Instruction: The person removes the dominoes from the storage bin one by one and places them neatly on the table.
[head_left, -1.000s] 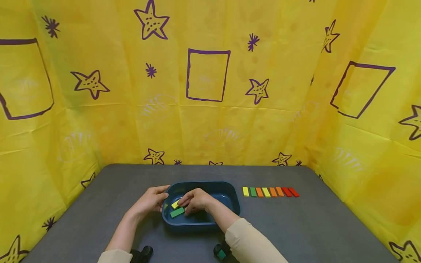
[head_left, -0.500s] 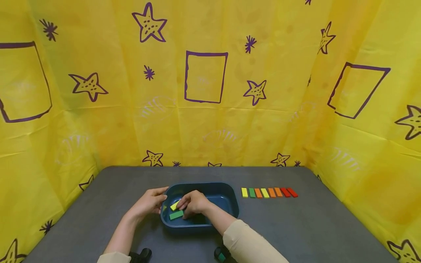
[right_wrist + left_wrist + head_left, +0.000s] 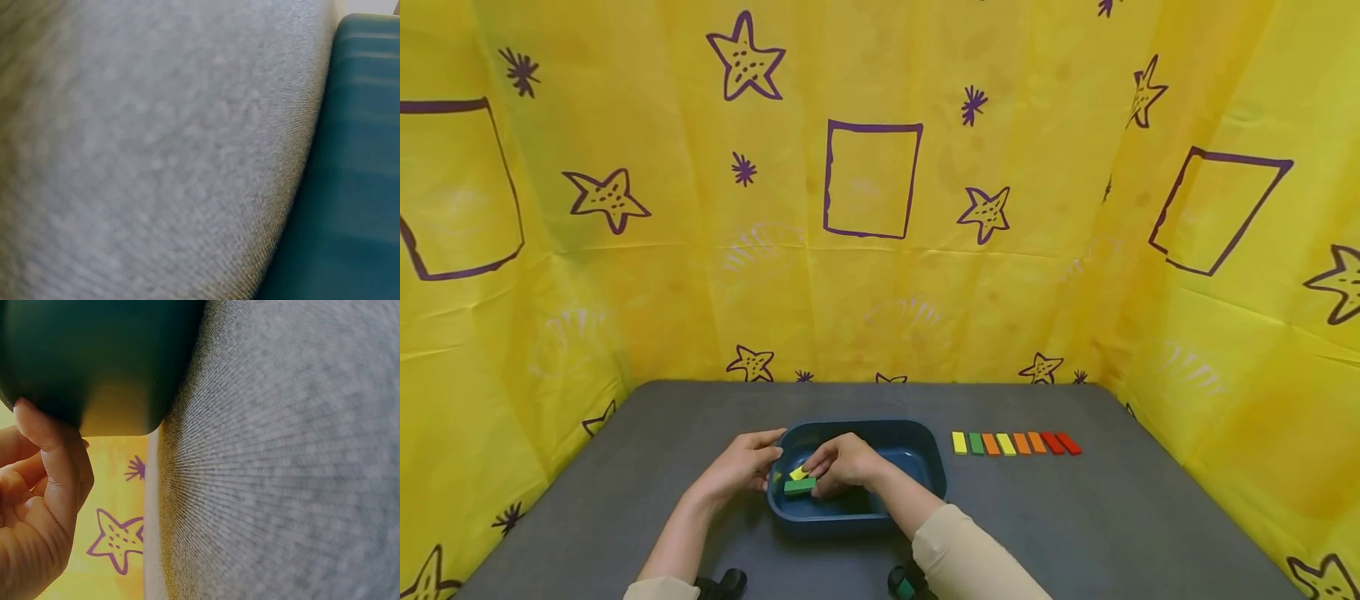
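Observation:
A dark blue rectangular tray stands on the table, with a green block and a yellow block at its left end. My right hand reaches into it, thumb and fingertips pinching the right end of the green block; the fingers partly cover the yellow one. At the tray's left end my left hand holds the rim. In the left wrist view, the left hand touches the outer wall of the tray. Only the tray's side shows in the right wrist view, without the hand.
To the right of the tray, a row of several flat blocks in yellow, green, orange and red lies on the dark grey table. Yellow curtains with purple drawings enclose the table at the back and sides.
The green block has turned to lie more level and shifted slightly left under my right fingers. More of the yellow block is covered. My left hand stays on the tray rim.

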`<state>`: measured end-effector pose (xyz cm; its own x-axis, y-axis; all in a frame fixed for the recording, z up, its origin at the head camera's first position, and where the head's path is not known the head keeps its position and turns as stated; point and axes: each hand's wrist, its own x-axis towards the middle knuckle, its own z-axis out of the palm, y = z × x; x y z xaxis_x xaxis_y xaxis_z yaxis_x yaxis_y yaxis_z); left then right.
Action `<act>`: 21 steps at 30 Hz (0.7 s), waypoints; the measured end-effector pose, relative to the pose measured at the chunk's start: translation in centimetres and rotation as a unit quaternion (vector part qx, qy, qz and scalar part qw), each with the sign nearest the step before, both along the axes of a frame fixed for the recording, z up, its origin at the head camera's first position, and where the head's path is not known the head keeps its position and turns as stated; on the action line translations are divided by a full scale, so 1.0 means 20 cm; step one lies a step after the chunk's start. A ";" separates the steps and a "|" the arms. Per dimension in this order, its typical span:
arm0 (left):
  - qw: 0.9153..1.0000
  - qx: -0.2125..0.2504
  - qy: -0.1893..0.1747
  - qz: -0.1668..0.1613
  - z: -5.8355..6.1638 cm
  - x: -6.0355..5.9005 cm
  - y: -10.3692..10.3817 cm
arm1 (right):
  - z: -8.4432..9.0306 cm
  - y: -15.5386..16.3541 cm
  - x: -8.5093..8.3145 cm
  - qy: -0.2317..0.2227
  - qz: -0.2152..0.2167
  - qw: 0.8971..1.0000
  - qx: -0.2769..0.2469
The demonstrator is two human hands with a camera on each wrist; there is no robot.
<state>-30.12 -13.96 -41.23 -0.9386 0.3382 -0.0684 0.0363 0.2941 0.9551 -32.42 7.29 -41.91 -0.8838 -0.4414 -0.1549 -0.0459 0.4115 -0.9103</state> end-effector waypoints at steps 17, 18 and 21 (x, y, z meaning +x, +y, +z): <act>1.000 0.006 -0.004 0.002 -0.01 -0.01 0.00 | 0.04 0.02 -0.01 -0.004 -0.012 0.998 -0.063; 1.000 0.007 -0.004 0.001 -0.01 -0.01 0.00 | 0.05 0.02 -0.02 -0.003 -0.012 0.998 -0.066; 1.000 0.008 -0.005 -0.001 -0.01 -0.01 0.00 | 0.07 0.05 -0.03 -0.002 -0.012 0.997 -0.072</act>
